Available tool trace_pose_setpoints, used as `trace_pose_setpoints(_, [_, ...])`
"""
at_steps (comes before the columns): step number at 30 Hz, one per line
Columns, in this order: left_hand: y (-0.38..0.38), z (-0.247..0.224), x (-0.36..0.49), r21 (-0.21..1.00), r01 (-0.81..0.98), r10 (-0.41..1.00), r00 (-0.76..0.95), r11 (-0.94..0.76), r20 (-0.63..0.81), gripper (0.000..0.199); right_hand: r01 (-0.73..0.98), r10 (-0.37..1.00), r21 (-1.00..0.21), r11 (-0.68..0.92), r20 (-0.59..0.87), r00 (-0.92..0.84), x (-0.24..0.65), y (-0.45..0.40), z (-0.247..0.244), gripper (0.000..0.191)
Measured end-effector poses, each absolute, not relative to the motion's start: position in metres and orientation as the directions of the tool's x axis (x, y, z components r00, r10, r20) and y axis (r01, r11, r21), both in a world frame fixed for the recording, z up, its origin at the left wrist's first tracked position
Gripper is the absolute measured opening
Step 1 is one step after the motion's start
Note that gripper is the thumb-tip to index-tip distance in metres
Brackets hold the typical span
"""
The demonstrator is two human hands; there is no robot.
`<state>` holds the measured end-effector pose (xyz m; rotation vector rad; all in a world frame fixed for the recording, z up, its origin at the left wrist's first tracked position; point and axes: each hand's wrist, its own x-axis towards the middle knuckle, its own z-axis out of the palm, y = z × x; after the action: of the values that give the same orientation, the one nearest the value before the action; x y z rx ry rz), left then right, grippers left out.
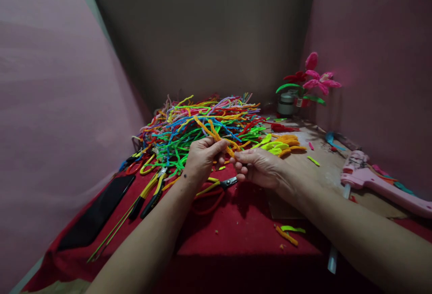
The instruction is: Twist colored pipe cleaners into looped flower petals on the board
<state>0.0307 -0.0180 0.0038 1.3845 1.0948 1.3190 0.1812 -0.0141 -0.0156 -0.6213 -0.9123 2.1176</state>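
Note:
My left hand [205, 156] pinches orange pipe cleaners [213, 130] whose upper ends fork apart above the fingers. At their lower end, my right hand [258, 165] grips the same orange stems between thumb and fingertips. Both hands hover over the red cloth, close together. Just below them lie scissors [216, 186] with yellow and red handles. Behind the hands spreads a big heap of pipe cleaners [189, 127] in many colours. Yellow and orange fuzzy petal shapes [278, 145] rest right beside my right hand.
Pliers [153, 192], thin green sticks [111, 231] and a black phone [97, 210] lie at left on the red cloth [243, 235]. At right is a pink glue gun [374, 179] with a glue stick. Pink fuzzy flowers [319, 80] stand at the back right, near a small grey container [286, 104].

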Motion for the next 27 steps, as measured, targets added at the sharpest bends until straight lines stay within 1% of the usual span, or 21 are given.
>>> trace_pose_setpoints(6, [-0.0197, 0.0065, 0.0309, 0.98, 0.031, 0.98, 0.024, -0.197, 0.196, 0.024, -0.422, 0.829, -0.811, -0.405, -0.131, -0.544, 0.181, -0.011, -0.0187, 0.008])
trace_pose_setpoints(9, [-0.0189, 0.0061, 0.0294, 0.973, 0.042, 0.974, 0.027, -0.226, 0.225, 0.023, -0.442, 0.845, -0.831, -0.338, -0.06, -0.532, 0.1821, -0.01, -0.0193, 0.009])
trace_pose_setpoints(11, [-0.0184, 0.0047, 0.0292, 0.971, 0.059, 0.972, 0.042, -0.233, 0.231, 0.023, -0.451, 0.845, -0.852, -0.266, 0.019, -0.534, 0.1831, -0.0101, -0.0187, 0.01])
trace_pose_setpoints(13, [-0.0187, 0.0033, 0.0303, 0.971, 0.092, 0.974, 0.074, -0.219, 0.213, 0.024, -0.414, 0.85, -0.894, -0.173, 0.077, -0.521, 0.1837, -0.01, -0.0182, 0.011])
trace_pose_setpoints(16, [-0.0198, 0.0025, 0.0323, 0.968, 0.126, 0.973, 0.109, -0.215, 0.202, 0.028, -0.312, 0.883, -0.949, -0.054, 0.1, -0.458, 0.1831, -0.0093, -0.0188, 0.015])
trace_pose_setpoints(19, [-0.0194, 0.0028, 0.0321, 0.975, 0.043, 0.974, 0.081, -0.217, 0.213, 0.028, -0.26, 0.917, -0.966, -0.004, 0.1, -0.386, 0.1815, -0.0092, -0.0201, 0.016])
trace_pose_setpoints(22, [-0.0172, 0.0026, 0.031, 0.983, -0.053, 0.981, 0.065, -0.178, 0.181, 0.026, -0.228, 0.922, -0.974, 0.016, 0.102, -0.373, 0.1803, -0.0116, -0.0198, 0.014])
trace_pose_setpoints(24, [-0.0163, 0.002, 0.0311, 0.985, -0.058, 0.984, 0.074, -0.16, 0.164, 0.026, -0.221, 0.916, -0.975, 0.024, 0.11, -0.385, 0.1799, -0.0139, -0.0185, 0.013])
trace_pose_setpoints(27, [-0.0169, 0.0013, 0.033, 0.984, -0.032, 0.981, 0.074, -0.176, 0.178, 0.026, -0.233, 0.914, -0.972, 0.039, 0.129, -0.385, 0.1798, -0.0161, -0.0163, 0.014])
